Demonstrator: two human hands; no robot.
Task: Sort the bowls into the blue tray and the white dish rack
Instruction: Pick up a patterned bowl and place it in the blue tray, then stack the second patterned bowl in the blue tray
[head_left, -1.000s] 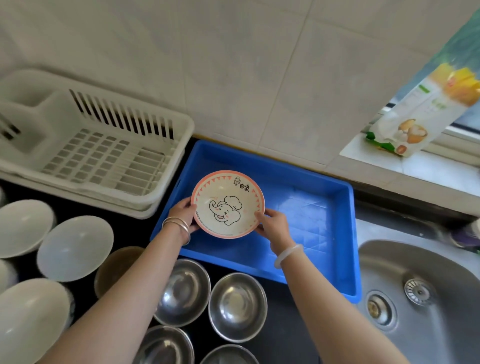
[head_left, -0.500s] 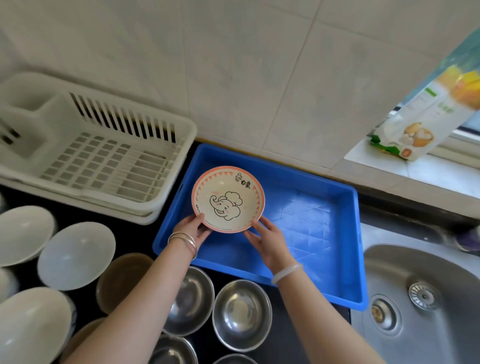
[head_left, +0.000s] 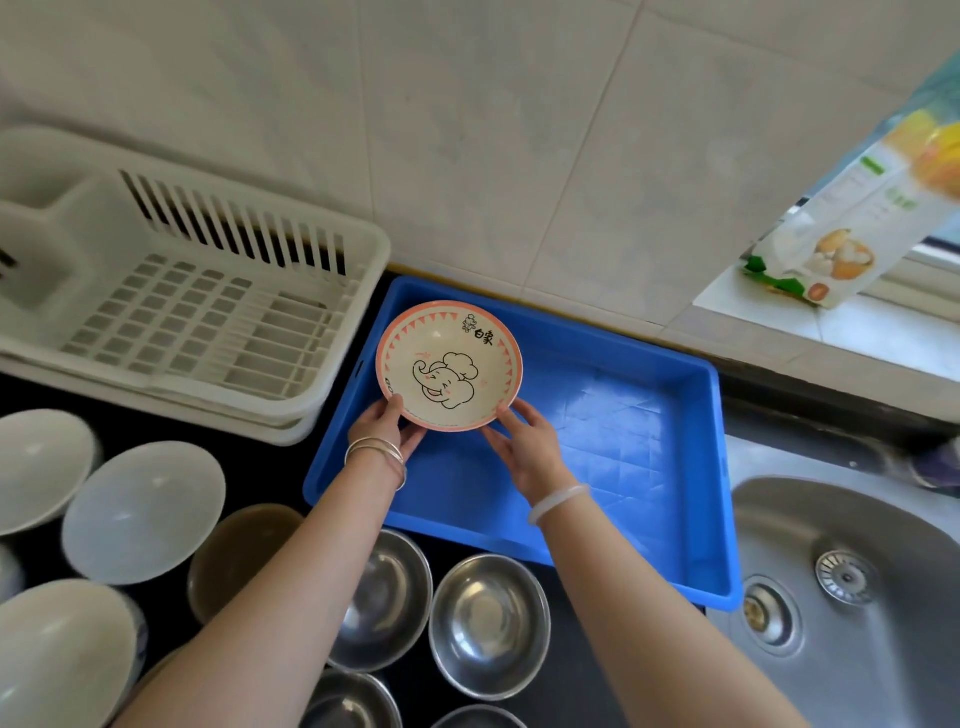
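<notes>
A cream bowl with a pink rim and an elephant drawing is over the far left corner of the blue tray. My left hand grips its near left rim and my right hand touches its near right rim with fingers spread beneath it. Whether the bowl rests on the tray floor I cannot tell. The white dish rack stands left of the tray with nothing in it. White bowls lie upside down at the left, and steel bowls sit near me.
A brown bowl sits between the white and steel bowls. A steel sink lies right of the tray. A food packet leans on the window ledge at the upper right. A tiled wall rises behind the counter.
Both hands have carried the elephant bowl farther back into the tray's far left corner, and the hands have slid to its near rim.
</notes>
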